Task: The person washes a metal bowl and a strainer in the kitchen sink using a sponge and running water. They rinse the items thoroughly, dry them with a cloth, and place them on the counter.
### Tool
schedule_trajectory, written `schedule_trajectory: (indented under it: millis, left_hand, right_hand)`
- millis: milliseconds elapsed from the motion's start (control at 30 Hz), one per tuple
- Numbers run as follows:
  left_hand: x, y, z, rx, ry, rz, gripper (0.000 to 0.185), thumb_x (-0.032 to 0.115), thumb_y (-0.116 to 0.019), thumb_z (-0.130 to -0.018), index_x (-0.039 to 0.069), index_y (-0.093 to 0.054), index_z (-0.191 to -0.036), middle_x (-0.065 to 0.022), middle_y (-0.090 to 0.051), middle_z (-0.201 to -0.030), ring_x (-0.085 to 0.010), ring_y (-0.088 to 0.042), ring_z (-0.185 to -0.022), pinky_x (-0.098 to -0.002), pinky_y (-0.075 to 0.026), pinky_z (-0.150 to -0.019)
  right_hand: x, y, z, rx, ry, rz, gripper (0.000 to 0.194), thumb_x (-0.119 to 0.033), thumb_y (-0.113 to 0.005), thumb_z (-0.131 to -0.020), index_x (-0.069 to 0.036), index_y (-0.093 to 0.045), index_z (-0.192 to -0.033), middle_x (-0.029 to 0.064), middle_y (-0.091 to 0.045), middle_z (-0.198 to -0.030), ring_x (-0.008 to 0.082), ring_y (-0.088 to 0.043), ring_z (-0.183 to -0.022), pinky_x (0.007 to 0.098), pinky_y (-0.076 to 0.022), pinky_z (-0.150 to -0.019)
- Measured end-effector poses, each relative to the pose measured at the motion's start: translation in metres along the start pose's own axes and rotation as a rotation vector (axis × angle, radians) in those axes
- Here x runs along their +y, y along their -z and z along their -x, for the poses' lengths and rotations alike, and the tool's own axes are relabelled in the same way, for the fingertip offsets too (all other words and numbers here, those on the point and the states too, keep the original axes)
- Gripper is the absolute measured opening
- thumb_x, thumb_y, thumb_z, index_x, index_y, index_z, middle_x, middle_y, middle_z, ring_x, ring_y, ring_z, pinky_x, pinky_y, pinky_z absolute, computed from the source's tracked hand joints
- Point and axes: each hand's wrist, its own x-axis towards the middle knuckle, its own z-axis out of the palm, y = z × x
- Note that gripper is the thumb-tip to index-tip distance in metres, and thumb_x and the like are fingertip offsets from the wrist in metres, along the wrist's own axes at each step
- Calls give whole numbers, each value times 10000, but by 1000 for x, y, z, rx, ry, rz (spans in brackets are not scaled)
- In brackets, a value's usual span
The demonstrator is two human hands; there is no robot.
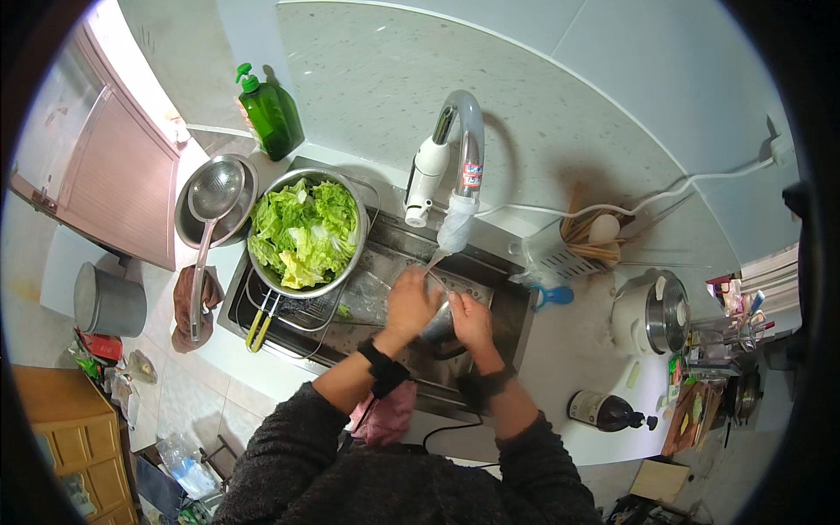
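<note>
Over the steel sink (387, 269), a thin stream of water falls from the tap (469, 157), whose end is wrapped in a white cloth or bag. My left hand (410, 302) is under the stream, blurred, its fingers partly hidden. Close by, my right hand (471, 321) grips the edge of a shiny metal vessel (438, 327), which shows between my hands and is mostly covered by them. To the left, a metal colander or bowl (359, 252) full of torn green lettuce leaves (305, 230) rests on a wire rack (308, 312) across the sink.
A skimmer (216, 193) lies in a metal bowl (180, 220) left of the lettuce. Behind stands a green pump bottle (266, 121). On the right are a chopstick holder (558, 252), a blue peeler (558, 295), a cooker (640, 315) and a lying dark bottle (600, 411).
</note>
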Motion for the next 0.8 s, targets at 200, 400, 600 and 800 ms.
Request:
schedule_trajectory:
  millis: [200, 400, 600, 800]
  left_hand:
    - [33, 10, 31, -35, -486, -298, 498, 208, -513, -828, -5, -426, -1271, -169, -385, -1355, -317, -322, -1290, -540, -247, -1013]
    - [28, 16, 33, 27, -547, -103, 482, 211, -552, -799, 77, -470, -1255, -110, -432, -1329, -308, -340, -1275, -554, -234, -1015]
    - [8, 41, -36, -48, 174, 241, 352, 249, -483, -852, 38, -572, -1119, -197, -559, -1144, -377, -504, -1088, -429, -377, -937]
    - [12, 27, -12, 87, -143, -25, 395, 224, -493, -843, 5, -523, -1171, -207, -514, -1200, -366, -453, -1153, -467, -339, -968]
  right_hand:
    - [6, -21, -8, 85, -196, -464, 416, -342, -401, -950, 19, -577, -843, 121, -607, -808, 224, -559, -755, 345, -444, -673]
    - [-2, -20, -10, 52, -405, -797, 433, -355, -400, -952, 35, -586, -970, 132, -623, -885, 188, -559, -843, 314, -432, -770]
    - [-11, -15, 2, -74, -181, -324, 420, -341, -400, -956, 37, -576, -908, 88, -577, -806, 168, -494, -745, 329, -407, -704]
    - [-18, -27, -12, -25, -249, -478, 442, -360, -390, -957, 32, -554, -836, 109, -569, -740, 191, -505, -693, 349, -398, -659]
